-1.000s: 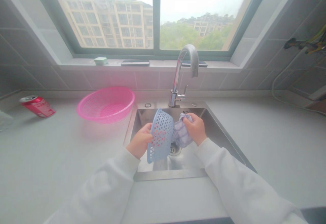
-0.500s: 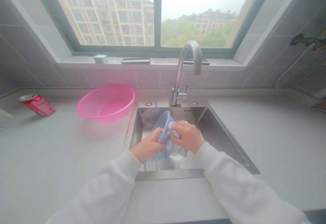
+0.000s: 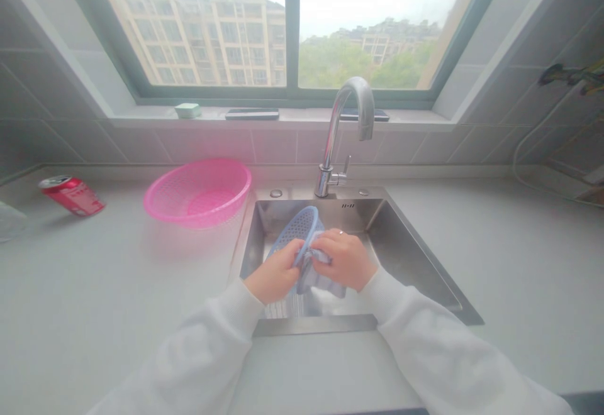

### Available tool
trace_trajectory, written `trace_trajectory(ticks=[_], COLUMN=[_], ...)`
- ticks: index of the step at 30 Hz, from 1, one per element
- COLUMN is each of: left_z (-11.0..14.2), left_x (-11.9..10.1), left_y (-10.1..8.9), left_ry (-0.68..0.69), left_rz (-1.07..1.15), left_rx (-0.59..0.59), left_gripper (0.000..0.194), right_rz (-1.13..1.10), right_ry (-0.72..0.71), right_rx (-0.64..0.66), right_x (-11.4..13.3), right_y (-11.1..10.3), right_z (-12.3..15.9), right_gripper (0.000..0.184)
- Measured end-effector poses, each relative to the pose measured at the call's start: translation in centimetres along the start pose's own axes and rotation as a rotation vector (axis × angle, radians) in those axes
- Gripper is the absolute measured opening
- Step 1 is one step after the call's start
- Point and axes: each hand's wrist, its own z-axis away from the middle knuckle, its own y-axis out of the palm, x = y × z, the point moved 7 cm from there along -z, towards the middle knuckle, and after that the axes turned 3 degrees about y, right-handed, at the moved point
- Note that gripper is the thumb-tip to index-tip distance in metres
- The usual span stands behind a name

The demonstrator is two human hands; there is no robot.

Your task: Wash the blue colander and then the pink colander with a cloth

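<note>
Over the steel sink [image 3: 410, 264], my left hand [image 3: 277, 271] is closed on the rim of a blue plastic basket [image 3: 293, 226] with a pattern of holes. The basket is tipped on its side, its opening facing left. My right hand [image 3: 346, 258] grips a bunched light cloth [image 3: 323, 280] with pale stripes and presses it against the basket's right side, by the rim. Fingers and cloth hide part of the basket.
A chrome faucet [image 3: 362, 110] arches above the back of the sink. Left of the sink stands a pink basket [image 3: 198, 214], and farther left a tilted red can [image 3: 75, 196]. On the windowsill lie a pale green box [image 3: 187, 110] and a flat dark object [image 3: 251, 114].
The blue basket has turned slightly, showing more of its holed inside on the left. My right hand and the cloth have shifted a little left and down along the rim.
</note>
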Motion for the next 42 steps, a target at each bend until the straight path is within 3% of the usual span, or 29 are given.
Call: trace_trajectory(ticks=[3,5,7,11,13,15,20,22,24,29,31,34,39,42], left_z=[0.2,0.3,0.3,0.2,0.1,0.1,0.5,0.5,0.4,0.0,-0.1,-0.1,0.6,0.8], left_x=[0.3,0.3,0.1,-0.1,0.0,-0.1,-1.2,-1.5,-1.4,-0.4,-0.2,-0.5,-1.7,-2.1], left_y=[0.4,0.6,0.7,0.2,-0.1,-0.2,0.7,0.8,0.7,-0.3,-0.5,-0.5,0.7,1.0], left_ry=[-0.037,-0.049,-0.031,0.014,0.014,0.004,-0.054,-0.038,-0.004,0.056,0.047,0.04,0.013,0.0], left_rz=[0.063,0.095,0.086,0.005,-0.031,-0.052,0.047,0.037,-0.008,-0.071,-0.088,-0.084,0.0,0.039], left_rx=[0.017,0.028,0.028,0.011,0.011,0.021,0.106,0.099,0.067,-0.02,-0.007,0.018,0.143,0.163], left_gripper=[0.048,0.047,0.049,0.051,0.05,0.046,0.041,0.042,0.044,0.048,0.048,0.042,0.044,0.05], right_rz=[0.067,0.069,0.044,-0.035,-0.05,-0.032,0.004,0.005,0.005,0.005,0.014,0.03,0.052,0.022], right_ry=[0.26,0.33,0.265,-0.11,-0.184,-0.088,0.374,0.434,0.375,-0.08,-0.132,-0.014,0.414,0.487], right_rx=[-0.048,-0.087,-0.127,-0.108,-0.081,-0.079,-0.1,-0.119,-0.147,-0.05,-0.036,-0.088,-0.165,-0.174], right_x=[-4.1,-5.3,-4.4,0.6,1.6,0.3,-6.0,-6.6,-5.3,2.0,3.0,0.9,-6.6,-7.8], right_y=[-0.5,-0.9,-1.3,-1.4,-1.2,-1.1,-1.2,-1.4,-1.6,-0.2,0.0,-0.6,-2.1,-2.3], right_z=[0.0,0.1,0.2,0.3,0.4,0.2,0.2,0.4,0.5,0.4,0.4,0.0,0.2,0.5], right_gripper=[0.009,0.011,0.013,0.011,0.01,0.009,0.014,0.016,0.015,0.009,0.009,0.011,0.019,0.02])
